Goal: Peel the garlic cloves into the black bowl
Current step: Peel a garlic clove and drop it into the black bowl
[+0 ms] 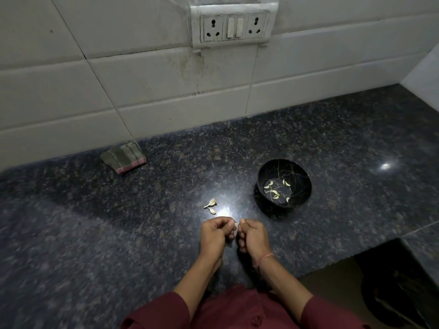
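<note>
Clove [236, 226] between left hand [214, 234], right hand [253, 236]

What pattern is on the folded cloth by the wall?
The cloth has grey-green checks and a pink border; head view.

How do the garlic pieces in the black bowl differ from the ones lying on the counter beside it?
The bowl cloves lie scattered apart inside the black bowl; the counter pieces huddle together on the countertop, left of it. The bowl cloves number about six, the counter pieces two or three. The bowl cloves look smooth; the counter pieces seem papery. Both are small and pale.
</note>
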